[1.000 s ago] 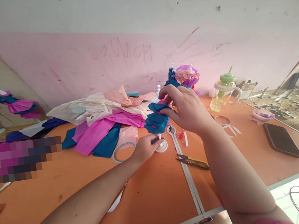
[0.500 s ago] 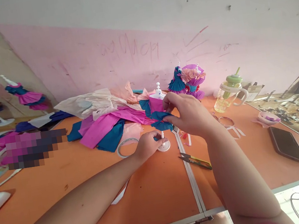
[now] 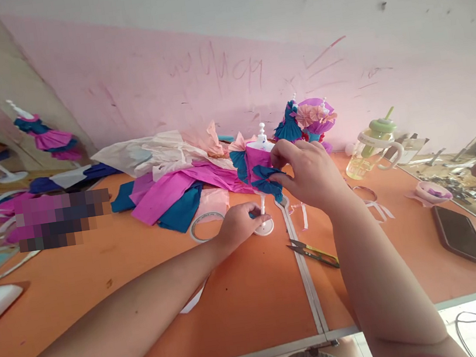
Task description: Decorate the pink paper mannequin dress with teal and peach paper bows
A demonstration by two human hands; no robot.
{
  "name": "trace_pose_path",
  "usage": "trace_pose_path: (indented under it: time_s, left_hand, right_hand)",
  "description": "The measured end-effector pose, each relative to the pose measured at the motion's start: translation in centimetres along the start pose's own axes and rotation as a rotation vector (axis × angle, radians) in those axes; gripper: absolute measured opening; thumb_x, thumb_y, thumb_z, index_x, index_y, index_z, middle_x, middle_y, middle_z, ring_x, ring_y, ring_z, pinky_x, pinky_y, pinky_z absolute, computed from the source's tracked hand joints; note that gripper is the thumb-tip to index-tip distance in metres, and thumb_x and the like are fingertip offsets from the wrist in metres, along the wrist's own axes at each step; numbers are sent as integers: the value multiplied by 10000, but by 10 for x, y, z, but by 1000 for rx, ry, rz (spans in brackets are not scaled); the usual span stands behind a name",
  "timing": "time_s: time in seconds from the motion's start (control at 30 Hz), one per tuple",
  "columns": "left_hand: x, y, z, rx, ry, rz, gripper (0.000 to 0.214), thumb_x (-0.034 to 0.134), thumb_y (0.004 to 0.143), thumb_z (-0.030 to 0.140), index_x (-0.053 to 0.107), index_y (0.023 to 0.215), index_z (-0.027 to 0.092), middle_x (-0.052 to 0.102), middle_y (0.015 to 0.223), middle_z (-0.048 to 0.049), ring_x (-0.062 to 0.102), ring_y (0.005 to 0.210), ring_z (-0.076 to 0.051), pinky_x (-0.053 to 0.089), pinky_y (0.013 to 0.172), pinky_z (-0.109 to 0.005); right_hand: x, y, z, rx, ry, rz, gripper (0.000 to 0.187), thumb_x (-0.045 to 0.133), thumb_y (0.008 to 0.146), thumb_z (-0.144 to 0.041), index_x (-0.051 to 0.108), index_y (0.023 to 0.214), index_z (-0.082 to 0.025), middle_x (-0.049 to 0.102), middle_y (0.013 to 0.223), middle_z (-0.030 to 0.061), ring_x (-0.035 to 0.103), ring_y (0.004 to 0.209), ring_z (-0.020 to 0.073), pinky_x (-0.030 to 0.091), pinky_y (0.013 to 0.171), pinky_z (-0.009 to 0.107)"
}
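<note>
A small white dress-form mannequin point(image 3: 263, 139) stands upright on the table, dressed in magenta paper with pleated blue pieces. My right hand point(image 3: 308, 174) pinches a pleated blue paper piece point(image 3: 266, 178) at the front of the magenta bodice, its fingers curled by the mannequin's shoulder. Low down, my left hand point(image 3: 242, 225) is closed at the stand's round base point(image 3: 264, 228), thumb across it. A bit of blue shows between the left fingers; I cannot make out what it is. Thread snips point(image 3: 313, 252) lie nearby on the orange table point(image 3: 257, 312).
Folded magenta paper point(image 3: 165, 196) and cream paper point(image 3: 141, 151) are piled behind a tape roll point(image 3: 208, 227). Farther right are other dressed mannequins point(image 3: 287, 121), a yellow-green drink bottle point(image 3: 371, 148), a small pink bowl point(image 3: 432, 191) and a phone point(image 3: 462, 234). A metal seam point(image 3: 307, 287) crosses the tabletop.
The blue pleated piece now sits higher and more upright against the bodice, still pinched by my right hand. My left hand stays at the base. The whole view has shifted slightly.
</note>
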State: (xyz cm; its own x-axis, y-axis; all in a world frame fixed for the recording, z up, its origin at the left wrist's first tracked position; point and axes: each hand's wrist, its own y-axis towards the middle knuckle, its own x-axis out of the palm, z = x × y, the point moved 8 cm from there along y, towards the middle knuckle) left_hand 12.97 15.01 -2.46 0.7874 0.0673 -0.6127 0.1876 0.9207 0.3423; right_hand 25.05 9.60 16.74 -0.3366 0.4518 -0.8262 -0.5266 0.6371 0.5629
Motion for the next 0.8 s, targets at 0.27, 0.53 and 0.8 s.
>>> trace_pose_path:
  time_s: [0.27,0.53,0.8]
  left_hand:
    - [-2,1,-6,-1,13,30,291,705,763,482,684,794,193,731,797,-13,645,724,-181,431,667,-271]
    - [-7,3,-6,-12,17,46,310,697,768,497,678,803,190,728,804,-19,648,747,-192,429,665,-279]
    - [-4,4,-8,-10,11,26,285,701,765,476,681,772,192,723,764,-13,632,690,-174,414,625,-264]
  right_hand:
    - [18,2,-5,-21,-141,-66,195,667,816,-319,572,930,-194,640,819,60,552,801,230,313,738,326]
    - [27,5,-13,-55,-113,-51,167,684,802,-302,580,865,-187,617,738,50,551,797,228,348,772,351]
    - [-10,0,14,67,375,324,262,630,827,-289,517,1060,-244,664,952,5,620,866,196,462,760,339]
